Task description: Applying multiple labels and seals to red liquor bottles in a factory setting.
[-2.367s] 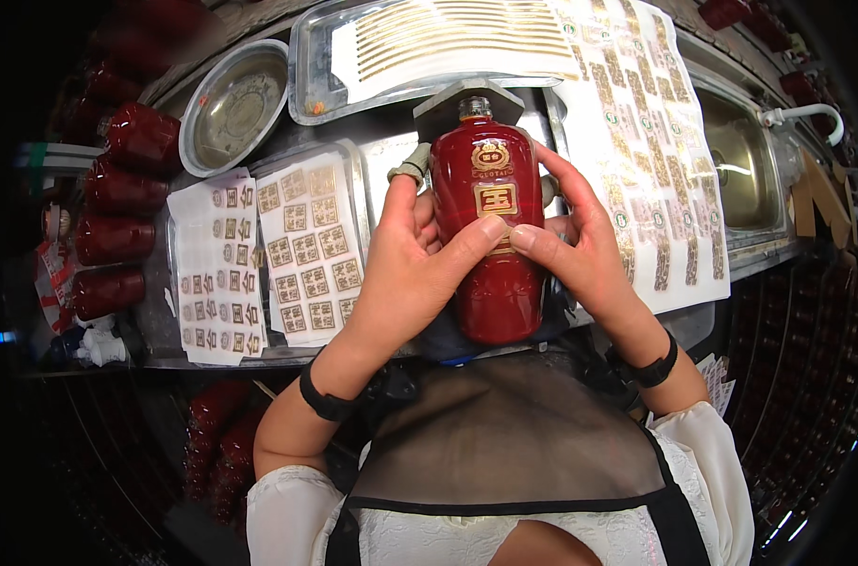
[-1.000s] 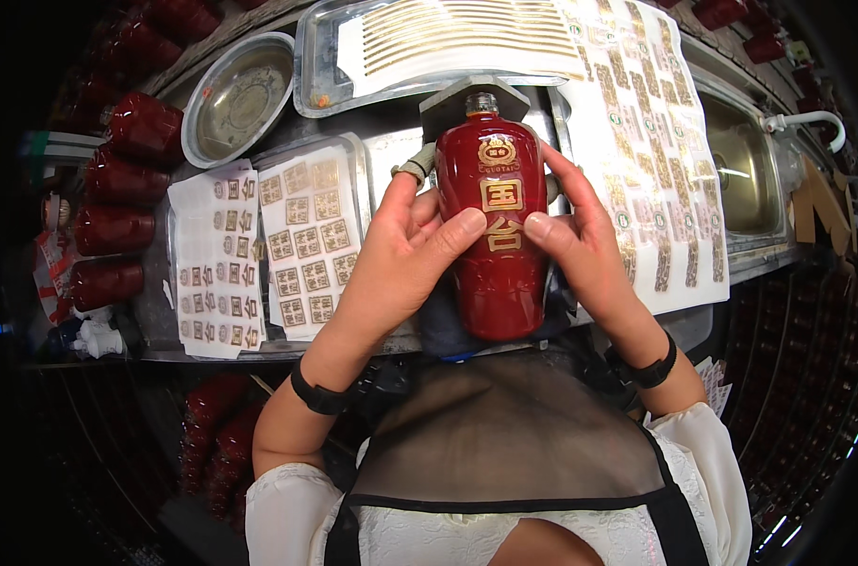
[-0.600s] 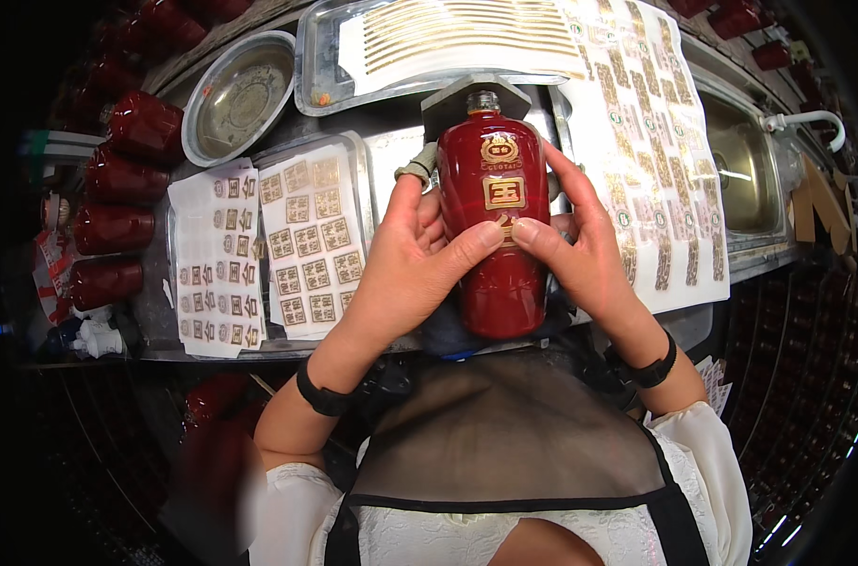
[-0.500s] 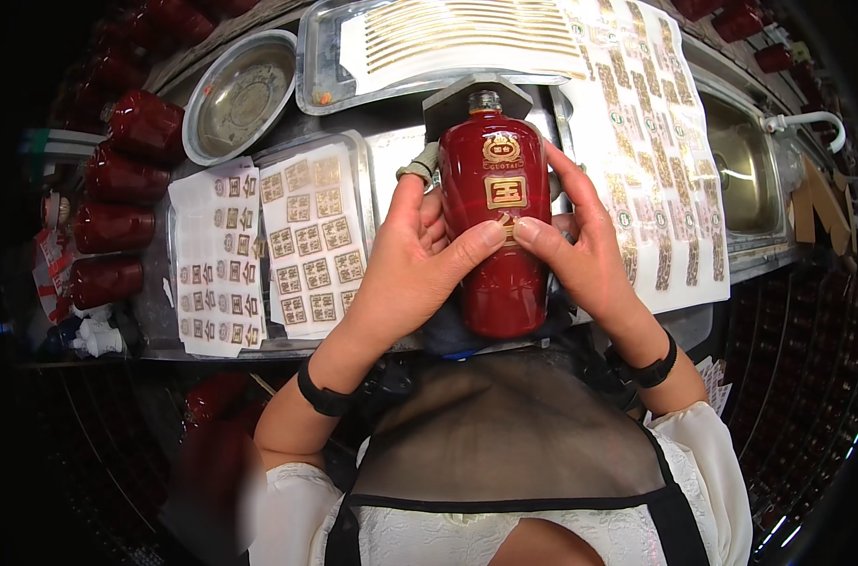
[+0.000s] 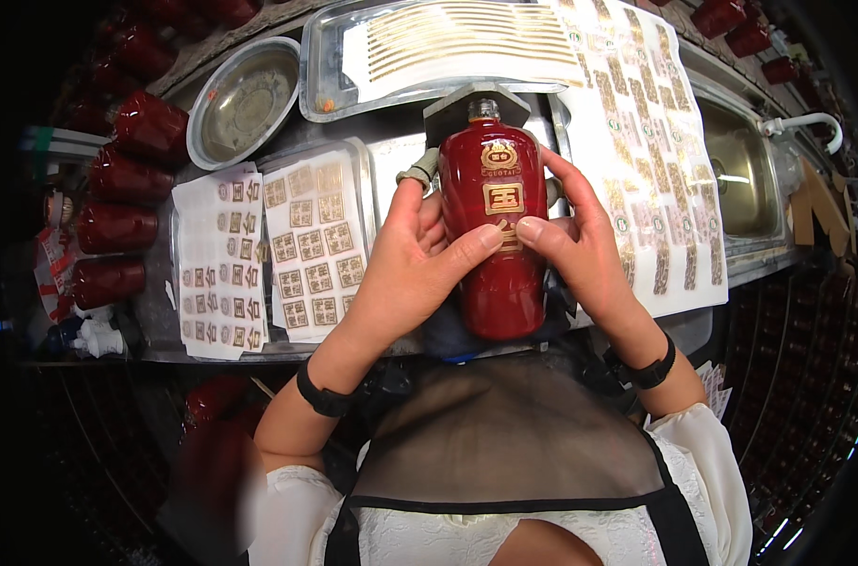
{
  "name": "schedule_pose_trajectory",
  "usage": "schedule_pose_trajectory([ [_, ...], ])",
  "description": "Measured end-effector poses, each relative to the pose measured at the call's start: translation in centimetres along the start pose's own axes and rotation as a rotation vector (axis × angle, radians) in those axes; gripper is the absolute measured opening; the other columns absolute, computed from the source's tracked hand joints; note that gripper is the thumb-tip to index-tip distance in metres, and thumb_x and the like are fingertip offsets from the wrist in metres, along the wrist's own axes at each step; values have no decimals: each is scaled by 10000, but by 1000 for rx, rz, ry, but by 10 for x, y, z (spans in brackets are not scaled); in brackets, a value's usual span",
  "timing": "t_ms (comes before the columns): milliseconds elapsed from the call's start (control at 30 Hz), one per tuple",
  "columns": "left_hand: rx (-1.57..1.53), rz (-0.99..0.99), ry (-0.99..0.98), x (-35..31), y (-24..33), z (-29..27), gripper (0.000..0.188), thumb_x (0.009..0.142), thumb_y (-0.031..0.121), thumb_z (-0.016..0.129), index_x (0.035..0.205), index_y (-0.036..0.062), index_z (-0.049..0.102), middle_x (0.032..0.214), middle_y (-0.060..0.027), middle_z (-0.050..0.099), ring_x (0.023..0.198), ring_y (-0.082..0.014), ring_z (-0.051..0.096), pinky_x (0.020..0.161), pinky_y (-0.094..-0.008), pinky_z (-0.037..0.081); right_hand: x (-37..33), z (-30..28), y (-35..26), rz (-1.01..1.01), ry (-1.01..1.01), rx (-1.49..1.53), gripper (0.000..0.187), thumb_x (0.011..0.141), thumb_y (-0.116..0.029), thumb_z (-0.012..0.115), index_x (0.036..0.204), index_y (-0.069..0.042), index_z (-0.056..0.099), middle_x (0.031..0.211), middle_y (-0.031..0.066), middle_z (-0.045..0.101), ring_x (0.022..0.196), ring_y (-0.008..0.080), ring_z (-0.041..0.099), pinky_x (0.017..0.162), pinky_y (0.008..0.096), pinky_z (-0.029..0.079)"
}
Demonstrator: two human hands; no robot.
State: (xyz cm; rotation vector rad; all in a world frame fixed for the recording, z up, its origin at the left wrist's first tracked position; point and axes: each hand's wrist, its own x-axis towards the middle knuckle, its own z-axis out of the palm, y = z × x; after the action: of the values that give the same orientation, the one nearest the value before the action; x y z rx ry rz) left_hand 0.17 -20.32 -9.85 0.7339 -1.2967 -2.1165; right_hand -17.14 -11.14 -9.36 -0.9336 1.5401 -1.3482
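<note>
The red bottle [image 5: 502, 302] is between the person's two hands at the near edge of the metal surface [image 5: 155, 330], neck pointing away and base toward the apron [image 5: 514, 434]. The left hand [image 5: 415, 255] has its grip closed around one side of the bottle, the right hand [image 5: 587, 245] around the other; both thumbs press on the front, close together, over a gold mark [image 5: 506, 227] that they partly cover. Above it are a square gold label [image 5: 503, 199] and a gold crest [image 5: 499, 158]. A grey-green cover [image 5: 417, 170] sits on a left finger, and a grey angular block [image 5: 438, 115] is behind the bottle's neck. To the left lie two paper sheets [image 5: 193, 212] of gold labels, with a metal bowl [image 5: 196, 146] beyond them. A tray [image 5: 327, 85] holding a gold-striped sheet [image 5: 355, 64] is at the far side; a large label sheet [image 5: 643, 278] lies right, beside a sink [image 5: 745, 208].
</note>
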Motion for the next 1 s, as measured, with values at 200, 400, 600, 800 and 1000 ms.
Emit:
schedule_pose_trajectory([
  [200, -81, 21, 46, 10, 7, 2, 583, 919, 90, 721, 1330, -33, 325, 1316, -229, 561, 1228, -235, 579, 991, -343, 521, 10, 0, -5, 5, 46, -125, 768, 813, -281, 817, 1429, -4, 452, 1262, 159, 508, 1029, 177, 619, 796, 279, 554],
  [400, -43, 12, 51, 10, 9, 5, 729, 952, 111, 679, 1508, -33, 230, 1328, -213, 578, 1212, -226, 597, 1022, -342, 497, 12, 4, -4, 18, 44, -47, 748, 832, -284, 811, 1409, 18, 442, 1306, 187, 491, 997, 202, 662, 766, 286, 576],
  [600, -32, 34, 40, 14, 12, 4, 715, 952, 108, 675, 1507, -28, 244, 1324, -209, 586, 1201, -213, 600, 1010, -337, 499, 15, 1, -10, 2, 6, -95, 743, 837, -282, 806, 1398, 33, 434, 1296, 191, 503, 990, 197, 676, 757, 276, 577],
  [800, -51, 57, 60, 27, 19, 5, 392, 937, 107, 703, 1094, 3, 360, 1213, -239, 624, 1138, -209, 627, 921, -316, 557, 30, -2, -7, -11, 46, -52, 623, 849, -313, 788, 1332, -13, 533, 1204, 145, 528, 1017, 170, 596, 758, 275, 557],
  [1000, -62, 27, 73, 27, 19, 5, 409, 932, 105, 709, 1114, -1, 358, 1216, -240, 625, 1120, -209, 636, 908, -315, 562, 32, -2, -1, -38, 63, -137, 568, 848, -344, 780, 1282, -34, 585, 1165, 135, 535, 1032, 175, 570, 753, 268, 536],
])
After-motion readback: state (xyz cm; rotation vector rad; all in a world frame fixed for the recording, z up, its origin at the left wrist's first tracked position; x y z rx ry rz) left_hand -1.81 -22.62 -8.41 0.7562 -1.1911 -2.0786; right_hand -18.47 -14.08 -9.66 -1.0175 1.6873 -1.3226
